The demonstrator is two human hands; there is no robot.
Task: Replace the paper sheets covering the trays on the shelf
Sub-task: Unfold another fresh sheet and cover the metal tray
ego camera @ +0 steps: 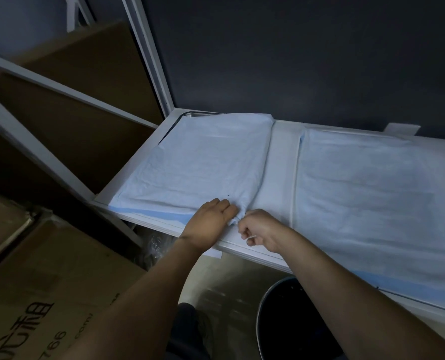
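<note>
Blue sheet [203, 162]: left hand [211, 222] pinches; right hand [261, 229] fisted.

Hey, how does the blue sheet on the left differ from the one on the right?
The left sheet is bunched at its near right corner, where the left hand grips it; the right sheet lies flat. The left sheet leaves a metal tray corner bare; the right sheet hides its tray. Both are pale blue, on the white shelf.
</note>
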